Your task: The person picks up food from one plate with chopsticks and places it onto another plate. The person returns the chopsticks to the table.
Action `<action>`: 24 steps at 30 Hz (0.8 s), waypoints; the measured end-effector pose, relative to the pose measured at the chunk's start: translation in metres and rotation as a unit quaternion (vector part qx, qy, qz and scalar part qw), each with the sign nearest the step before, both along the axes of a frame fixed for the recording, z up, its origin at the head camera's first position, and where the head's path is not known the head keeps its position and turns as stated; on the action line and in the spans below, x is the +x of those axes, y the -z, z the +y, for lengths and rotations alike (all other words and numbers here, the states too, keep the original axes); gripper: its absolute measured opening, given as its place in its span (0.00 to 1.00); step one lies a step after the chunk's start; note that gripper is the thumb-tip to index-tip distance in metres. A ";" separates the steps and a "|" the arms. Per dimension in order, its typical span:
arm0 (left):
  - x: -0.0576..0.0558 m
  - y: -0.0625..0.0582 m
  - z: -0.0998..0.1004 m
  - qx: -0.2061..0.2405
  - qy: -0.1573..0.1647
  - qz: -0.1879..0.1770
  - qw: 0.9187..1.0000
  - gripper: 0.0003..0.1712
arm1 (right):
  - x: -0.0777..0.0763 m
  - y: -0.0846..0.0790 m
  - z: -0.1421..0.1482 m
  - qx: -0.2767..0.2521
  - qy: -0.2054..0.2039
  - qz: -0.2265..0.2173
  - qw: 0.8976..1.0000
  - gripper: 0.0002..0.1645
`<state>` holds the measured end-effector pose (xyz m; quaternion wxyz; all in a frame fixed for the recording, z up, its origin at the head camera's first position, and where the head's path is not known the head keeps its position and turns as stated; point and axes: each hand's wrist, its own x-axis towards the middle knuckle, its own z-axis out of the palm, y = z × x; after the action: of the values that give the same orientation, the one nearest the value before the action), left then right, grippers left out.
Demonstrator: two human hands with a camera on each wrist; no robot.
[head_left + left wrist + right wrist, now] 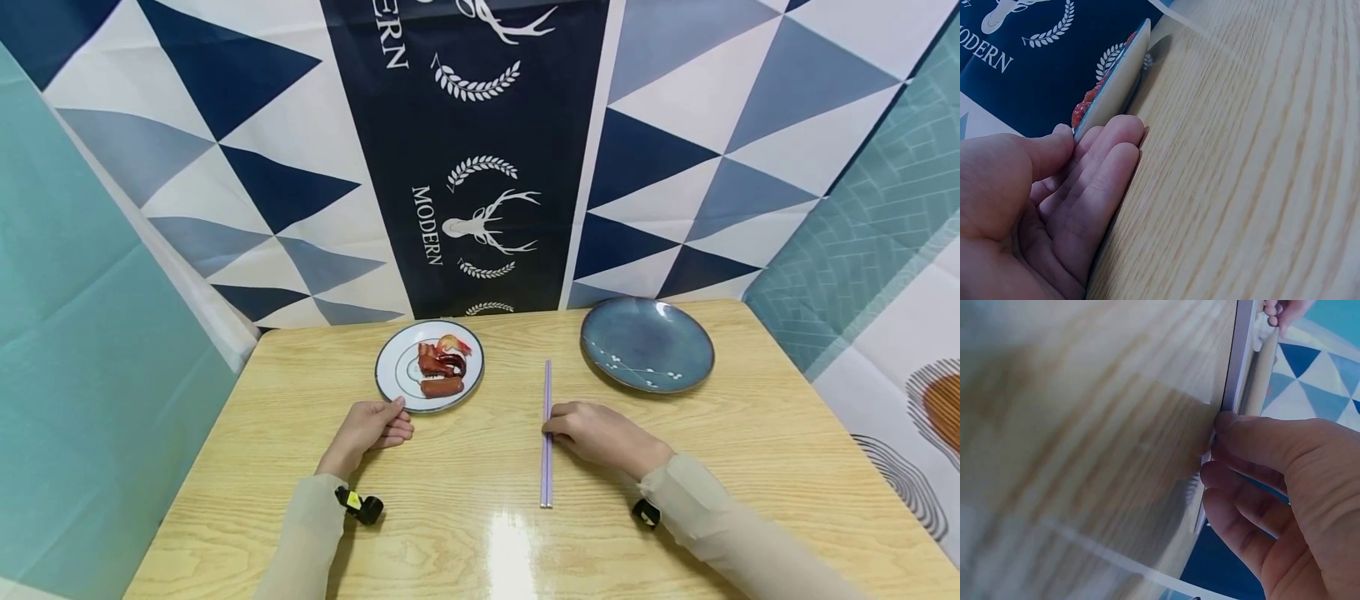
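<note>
My left hand (367,429) pinches the near rim of a white plate (396,373) with a dark edge, thumb on top and fingers below. Several red-brown pieces of food lie on the plate, among them a sausage-like piece (442,387). In the left wrist view the white plate (1113,94) is seen from its side at the fingertips. A pair of purple chopsticks (547,479) lies lengthwise at mid-table, and my right hand (603,437) pinches them near the middle. The right wrist view shows thumb and fingertips at the chopsticks (1238,356), close to the tabletop.
A blue plate (648,342) with a small white blossom pattern stands at the back right of the wooden table (450,533). Behind the table hangs a patterned cloth (495,125), and a teal cloth (82,350) hangs along the left side.
</note>
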<state>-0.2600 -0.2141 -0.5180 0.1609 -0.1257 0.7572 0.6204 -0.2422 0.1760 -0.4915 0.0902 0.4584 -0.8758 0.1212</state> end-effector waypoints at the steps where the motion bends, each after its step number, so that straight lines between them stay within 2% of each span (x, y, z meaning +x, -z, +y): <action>1: 0.000 0.000 0.000 0.000 -0.001 0.000 1.000 0.24 | 0.001 0.000 0.000 -0.001 -0.001 0.000 1.000 0.08; 11: 0.000 0.000 -0.001 -0.005 -0.002 0.001 1.000 0.25 | 0.005 0.002 -0.002 0.005 0.005 0.001 1.000 0.04; 16: 0.001 -0.001 -0.001 -0.003 -0.003 0.000 1.000 0.25 | 0.006 0.001 -0.001 0.001 0.002 -0.010 1.000 0.07; 24: 0.000 0.000 -0.001 -0.005 -0.002 0.002 1.000 0.25 | 0.001 0.000 -0.004 -0.006 -0.003 -0.023 1.000 0.06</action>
<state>-0.2598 -0.2148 -0.5181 0.1579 -0.1269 0.7604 0.6171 -0.2414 0.1724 -0.4911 0.0729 0.4572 -0.8757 0.1375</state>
